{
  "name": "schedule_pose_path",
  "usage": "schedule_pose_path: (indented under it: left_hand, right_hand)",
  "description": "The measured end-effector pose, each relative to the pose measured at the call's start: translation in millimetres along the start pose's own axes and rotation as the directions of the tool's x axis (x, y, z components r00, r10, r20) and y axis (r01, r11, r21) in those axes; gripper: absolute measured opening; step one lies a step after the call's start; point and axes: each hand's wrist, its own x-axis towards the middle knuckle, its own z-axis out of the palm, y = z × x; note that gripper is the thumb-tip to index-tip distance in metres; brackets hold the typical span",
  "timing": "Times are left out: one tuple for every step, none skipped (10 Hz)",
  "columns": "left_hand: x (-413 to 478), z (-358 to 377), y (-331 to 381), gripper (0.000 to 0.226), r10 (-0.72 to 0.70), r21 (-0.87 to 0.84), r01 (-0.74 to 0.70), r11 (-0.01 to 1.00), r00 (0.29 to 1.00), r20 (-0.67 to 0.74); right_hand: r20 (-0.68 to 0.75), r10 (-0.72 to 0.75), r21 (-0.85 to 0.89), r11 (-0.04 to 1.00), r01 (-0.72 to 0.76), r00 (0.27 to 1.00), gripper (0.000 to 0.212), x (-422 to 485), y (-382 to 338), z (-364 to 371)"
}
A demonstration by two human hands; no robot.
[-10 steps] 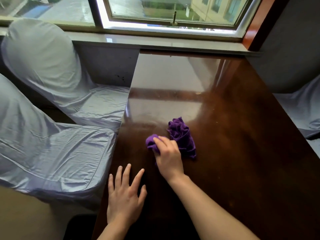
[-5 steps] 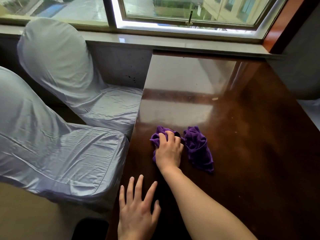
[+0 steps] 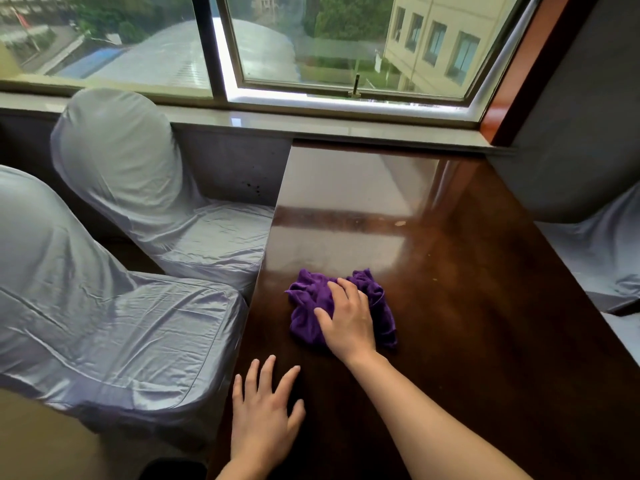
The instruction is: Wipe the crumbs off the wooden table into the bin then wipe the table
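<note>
A crumpled purple cloth (image 3: 308, 306) lies on the dark glossy wooden table (image 3: 467, 323), near its left edge. My right hand (image 3: 346, 320) presses down on the cloth with the fingers curled over it. My left hand (image 3: 263, 414) rests flat on the table closer to me, fingers spread, holding nothing. A few pale crumbs (image 3: 400, 223) lie farther up the table towards the window. A dark object (image 3: 173, 469) shows at the bottom edge below the table; I cannot tell whether it is the bin.
Two chairs in silvery-grey covers (image 3: 114, 323) (image 3: 166, 202) stand close along the table's left side. Another covered chair (image 3: 602, 258) is at the right. The table's far end meets the window sill (image 3: 346, 129).
My right hand has slid the cloth along the table, first leftward and away from me, then bunched it together under the palm. The view has tilted up towards the window. My left hand stays flat.
</note>
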Motion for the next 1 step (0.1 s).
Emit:
schedule_pose_path:
  left_hand:
    - [7.4, -15.3, 2.8, 0.061, -0.011, -0.008, 0.011, 1.000, 0.997, 0.075]
  right_hand:
    - [-0.021, 0.002, -0.011, 1.000, -0.002, 1.000, 0.059, -7.8, 3.9, -26.0]
